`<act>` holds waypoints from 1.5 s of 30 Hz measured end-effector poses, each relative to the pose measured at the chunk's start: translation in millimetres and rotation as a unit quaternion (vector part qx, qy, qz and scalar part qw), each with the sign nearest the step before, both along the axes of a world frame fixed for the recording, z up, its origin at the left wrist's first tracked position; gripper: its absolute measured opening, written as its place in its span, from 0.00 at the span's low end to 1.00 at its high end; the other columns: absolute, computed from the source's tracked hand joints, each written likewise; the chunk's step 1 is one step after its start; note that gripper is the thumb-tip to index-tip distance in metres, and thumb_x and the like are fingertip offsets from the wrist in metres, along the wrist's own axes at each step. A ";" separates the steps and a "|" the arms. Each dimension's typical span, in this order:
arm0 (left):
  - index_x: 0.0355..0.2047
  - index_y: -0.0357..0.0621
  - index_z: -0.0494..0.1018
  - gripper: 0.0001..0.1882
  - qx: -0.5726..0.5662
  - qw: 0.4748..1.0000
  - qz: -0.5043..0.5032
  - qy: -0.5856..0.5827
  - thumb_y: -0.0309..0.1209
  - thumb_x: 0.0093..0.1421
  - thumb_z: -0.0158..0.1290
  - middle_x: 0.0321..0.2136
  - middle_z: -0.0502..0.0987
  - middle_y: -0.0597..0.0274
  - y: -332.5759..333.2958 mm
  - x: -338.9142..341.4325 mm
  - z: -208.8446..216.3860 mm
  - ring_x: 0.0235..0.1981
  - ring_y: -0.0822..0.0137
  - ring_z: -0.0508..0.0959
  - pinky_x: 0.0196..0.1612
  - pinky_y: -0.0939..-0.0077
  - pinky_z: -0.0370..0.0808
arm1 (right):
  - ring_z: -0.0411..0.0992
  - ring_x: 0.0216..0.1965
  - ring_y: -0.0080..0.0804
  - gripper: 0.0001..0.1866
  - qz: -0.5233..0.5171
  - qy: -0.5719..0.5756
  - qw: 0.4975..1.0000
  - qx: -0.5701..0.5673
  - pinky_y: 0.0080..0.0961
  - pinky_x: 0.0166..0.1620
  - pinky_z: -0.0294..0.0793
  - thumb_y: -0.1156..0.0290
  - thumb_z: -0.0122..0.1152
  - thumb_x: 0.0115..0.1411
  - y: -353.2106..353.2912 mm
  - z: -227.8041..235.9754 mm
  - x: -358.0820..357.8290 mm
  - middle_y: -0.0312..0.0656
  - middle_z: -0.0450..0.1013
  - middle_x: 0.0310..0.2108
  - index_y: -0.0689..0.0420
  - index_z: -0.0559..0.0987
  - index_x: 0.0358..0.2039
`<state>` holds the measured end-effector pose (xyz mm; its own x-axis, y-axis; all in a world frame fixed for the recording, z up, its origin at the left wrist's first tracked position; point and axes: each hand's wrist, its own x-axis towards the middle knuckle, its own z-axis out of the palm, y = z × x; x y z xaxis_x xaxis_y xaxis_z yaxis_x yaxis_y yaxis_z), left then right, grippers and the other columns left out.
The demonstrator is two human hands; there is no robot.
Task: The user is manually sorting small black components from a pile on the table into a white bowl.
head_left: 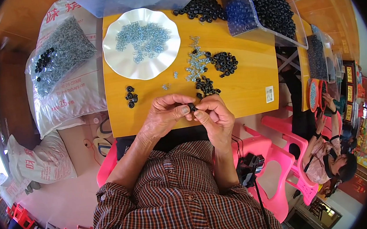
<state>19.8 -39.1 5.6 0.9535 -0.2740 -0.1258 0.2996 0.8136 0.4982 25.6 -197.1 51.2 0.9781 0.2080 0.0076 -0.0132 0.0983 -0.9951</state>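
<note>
Over the near edge of the yellow table, my left hand and my right hand meet, thumbs and fingertips pinching one small round black plastic piece between them. The fingers partly cover it. Just beyond them lies a small pile of black pieces, with a rounder black pile farther right. Small clear bluish pieces are scattered beside these. A few black pieces sit left of my hands. Farther off, a white scalloped plate holds many clear bluish pieces.
A clear bin full of black pieces stands far right, beside a loose black heap. Another clear bin is at the back. Left are white sacks and a bag of clear pieces. At right sits another person near pink chairs.
</note>
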 end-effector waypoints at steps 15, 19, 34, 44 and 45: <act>0.38 0.34 0.77 0.11 0.003 0.999 0.000 -0.046 0.25 0.55 0.57 0.33 0.78 0.55 -0.4 -3.1 -8.3 0.30 0.68 0.78 0.36 0.77 0.77 | 0.70 0.32 0.25 0.09 0.023 0.088 0.991 0.101 0.19 0.35 0.76 0.84 0.65 0.50 -1.9 1.7 3.4 0.41 0.67 0.34 0.65 0.74 0.31; 0.38 0.35 0.77 0.10 0.004 0.999 -0.007 -0.050 0.25 0.55 0.57 0.33 0.77 0.53 1.3 -2.6 -7.0 0.31 0.67 0.77 0.36 0.77 0.77 | 0.71 0.32 0.25 0.10 0.027 0.101 0.985 0.140 0.20 0.34 0.77 0.84 0.66 0.48 -0.2 3.4 3.5 0.42 0.67 0.34 0.64 0.72 0.29; 0.37 0.35 0.77 0.09 0.012 0.998 -0.010 -0.066 0.26 0.56 0.56 0.30 0.75 0.55 2.0 -2.5 -5.7 0.29 0.67 0.77 0.33 0.78 0.76 | 0.73 0.31 0.28 0.09 0.039 0.113 0.983 0.137 0.20 0.36 0.79 0.85 0.63 0.50 -1.7 2.8 1.5 0.40 0.66 0.34 0.65 0.72 0.30; 0.39 0.35 0.77 0.10 0.017 0.997 0.000 -0.074 0.25 0.57 0.54 0.28 0.75 0.57 0.1 -3.2 -5.9 0.28 0.67 0.77 0.33 0.73 0.77 | 0.72 0.30 0.25 0.08 0.018 0.119 0.983 0.141 0.18 0.32 0.79 0.86 0.63 0.50 0.3 -2.6 -0.4 0.40 0.66 0.33 0.65 0.72 0.29; 0.39 0.35 0.77 0.11 0.017 0.997 -0.001 -0.075 0.25 0.57 0.54 0.28 0.75 0.57 0.2 -3.2 -5.9 0.28 0.67 0.77 0.33 0.73 0.77 | 0.72 0.29 0.25 0.08 0.013 0.120 0.983 0.136 0.19 0.31 0.79 0.86 0.63 0.50 0.8 -2.0 -0.6 0.40 0.66 0.33 0.65 0.72 0.29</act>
<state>16.6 -38.8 -0.3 0.9619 -0.2734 0.0086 0.2209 0.7948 0.5653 25.1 -196.3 49.2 0.9529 0.2545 -0.1651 -0.2512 0.3566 -0.8999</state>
